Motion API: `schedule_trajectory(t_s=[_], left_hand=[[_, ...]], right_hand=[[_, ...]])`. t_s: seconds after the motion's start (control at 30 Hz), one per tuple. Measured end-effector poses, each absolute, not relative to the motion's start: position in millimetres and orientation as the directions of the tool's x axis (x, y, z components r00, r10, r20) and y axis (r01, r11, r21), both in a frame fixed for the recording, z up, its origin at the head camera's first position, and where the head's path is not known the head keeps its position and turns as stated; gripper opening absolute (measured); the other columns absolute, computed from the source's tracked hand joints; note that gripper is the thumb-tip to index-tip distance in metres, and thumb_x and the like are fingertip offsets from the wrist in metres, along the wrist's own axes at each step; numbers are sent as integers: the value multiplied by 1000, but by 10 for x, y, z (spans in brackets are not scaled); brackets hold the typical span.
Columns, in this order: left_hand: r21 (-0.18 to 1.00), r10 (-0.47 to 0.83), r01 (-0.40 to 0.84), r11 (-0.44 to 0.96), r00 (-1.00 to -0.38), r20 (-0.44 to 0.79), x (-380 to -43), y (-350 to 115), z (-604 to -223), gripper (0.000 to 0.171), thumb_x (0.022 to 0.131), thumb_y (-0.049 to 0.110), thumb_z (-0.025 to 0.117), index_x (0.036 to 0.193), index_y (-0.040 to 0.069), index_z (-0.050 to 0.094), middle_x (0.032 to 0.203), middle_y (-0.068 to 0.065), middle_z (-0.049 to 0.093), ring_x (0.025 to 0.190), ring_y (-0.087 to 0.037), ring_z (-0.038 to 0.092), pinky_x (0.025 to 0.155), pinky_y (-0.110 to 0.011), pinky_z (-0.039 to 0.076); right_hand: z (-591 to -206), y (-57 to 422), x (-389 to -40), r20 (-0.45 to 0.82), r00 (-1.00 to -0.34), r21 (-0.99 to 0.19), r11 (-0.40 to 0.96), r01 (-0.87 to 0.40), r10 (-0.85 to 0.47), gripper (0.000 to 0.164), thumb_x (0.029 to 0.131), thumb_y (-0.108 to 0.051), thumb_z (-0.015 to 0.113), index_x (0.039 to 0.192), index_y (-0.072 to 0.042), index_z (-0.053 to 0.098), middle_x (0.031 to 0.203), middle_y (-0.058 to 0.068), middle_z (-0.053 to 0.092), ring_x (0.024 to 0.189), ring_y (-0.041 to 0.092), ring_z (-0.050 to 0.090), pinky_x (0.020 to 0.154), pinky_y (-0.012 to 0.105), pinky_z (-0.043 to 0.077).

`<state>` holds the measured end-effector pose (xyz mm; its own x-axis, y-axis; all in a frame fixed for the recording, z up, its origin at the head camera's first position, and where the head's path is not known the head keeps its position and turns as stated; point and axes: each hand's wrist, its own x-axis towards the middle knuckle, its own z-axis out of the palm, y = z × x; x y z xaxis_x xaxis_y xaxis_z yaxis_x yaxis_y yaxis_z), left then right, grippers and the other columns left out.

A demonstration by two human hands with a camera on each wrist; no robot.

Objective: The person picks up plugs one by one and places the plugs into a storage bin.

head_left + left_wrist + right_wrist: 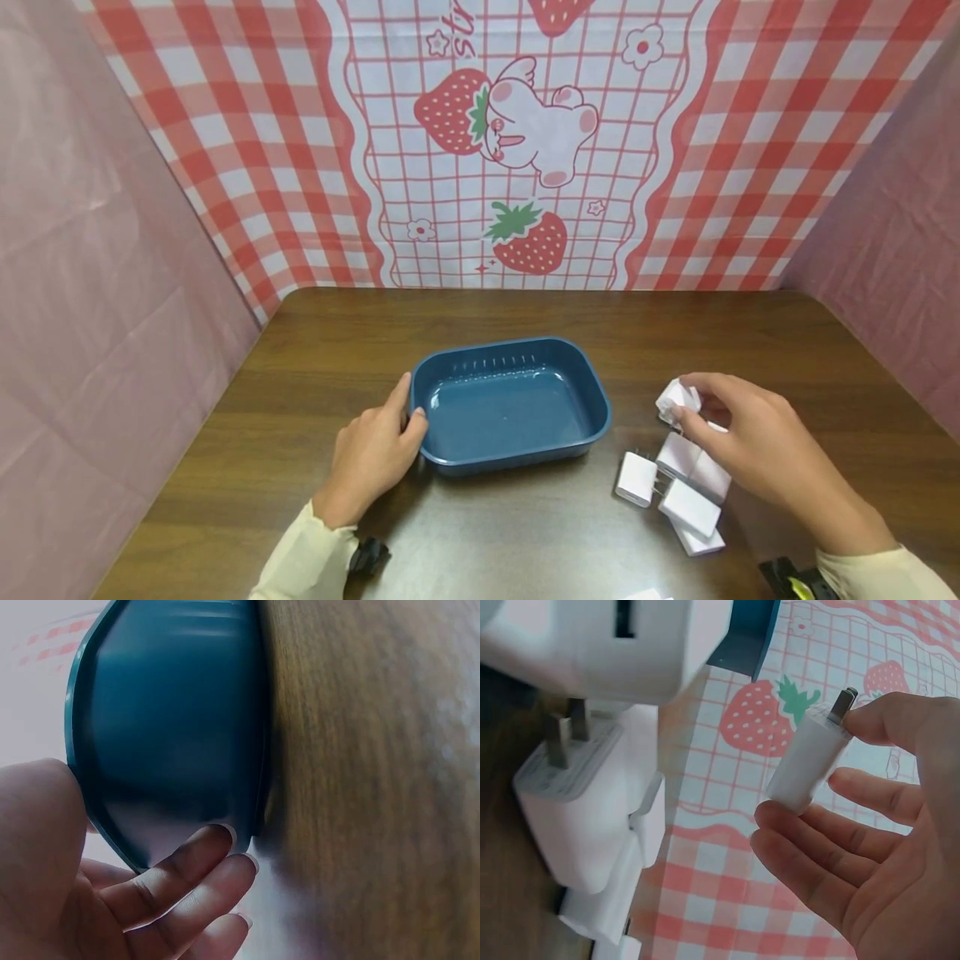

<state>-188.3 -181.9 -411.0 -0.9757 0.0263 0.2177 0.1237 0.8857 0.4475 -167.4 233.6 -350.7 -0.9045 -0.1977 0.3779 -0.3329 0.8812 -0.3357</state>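
A blue rectangular plastic tray [502, 421] lies on the table. My left hand [375, 454] grips its left end, the thumb over the rim and the fingers along the outer wall, as the left wrist view also shows with the tray wall [172, 712] beside the fingers [202, 881]. At the right, my right hand [768, 442] pinches a white charger plug [677, 402] between thumb and fingers. In the right wrist view this charger plug [806, 761] is tilted, its metal prongs by the thumb. Below that hand lies a cluster of several white charger plugs [690, 508].
One charger plug [637, 479] lies at the cluster's left side, prongs pointing up the table. Another white object [647, 595] is cut off at the bottom edge. A strawberry-print cloth [517, 150] hangs behind the brown table [337, 325], with pink cloth [97, 292] at both sides.
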Motion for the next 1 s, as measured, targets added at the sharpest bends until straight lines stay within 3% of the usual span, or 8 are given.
schedule_trajectory(t_s=[0.13, 0.27, 0.5, 0.7, 0.8, 1.0], left_hand=[[462, 27, 122, 879, -978, 206, -1889, -1822, -4110, 60, 97, 34, 58, 152, 15, 45, 71, -6, 64, 64, -21, 60, 51, -39, 43], [479, 28, 113, 870, -983, 181, -1892, -1827, -4097, 61, 97, 35, 57, 153, 16, 43, 57, 0, 46, 59, -18, 52, 51, -36, 39], [482, 27, 106, 870, -985, 168, -1887, -1820, -4105, 61, 98, 36, 56, 154, 15, 42, 56, 1, 44, 59, -18, 51, 52, -35, 39], [496, 23, 99, 863, -987, 157, -1881, -1803, -4106, 61, 99, 36, 54, 154, 15, 42, 56, 1, 45, 61, -18, 52, 55, -38, 42], [509, 16, 90, 856, -989, 149, -1883, -1800, -4107, 61, 99, 36, 54, 154, 15, 41, 57, 1, 45, 60, -17, 51, 56, -38, 42], [518, 14, 89, 851, -989, 147, -1877, -1803, -4105, 61, 99, 35, 55, 155, 14, 40, 56, 1, 45, 60, -18, 50, 57, -37, 41]], right_hand=[[-3481, 2274, -1716, 415, -884, -317, 876, -364, -217, 39, 83, -23, 82, 116, -8, 69, 95, 4, 70, 78, 18, 64, 63, 32, 53], [-3460, 2185, -1782, 475, -843, -292, 859, -421, -252, 40, 81, -19, 83, 116, -8, 69, 94, 3, 69, 78, 17, 61, 63, 32, 52], [-3436, 2051, -1855, 517, -804, -288, 824, -488, -295, 44, 79, -16, 85, 119, -9, 69, 101, 0, 69, 83, 14, 64, 70, 41, 58], [-3420, 1965, -1907, 540, -765, -281, 781, -557, -351, 44, 79, -14, 85, 119, -9, 68, 99, -4, 68, 79, 9, 63, 68, 28, 55], [-3425, 1899, -1933, 514, -776, -305, 768, -564, -366, 42, 81, -16, 84, 119, -10, 68, 101, -5, 67, 81, 8, 63, 68, 27, 56], [-3401, 1730, -1984, 414, -820, -358, 757, -546, -395, 41, 86, -22, 81, 122, -10, 66, 110, 0, 67, 88, 11, 67, 76, 36, 59]])
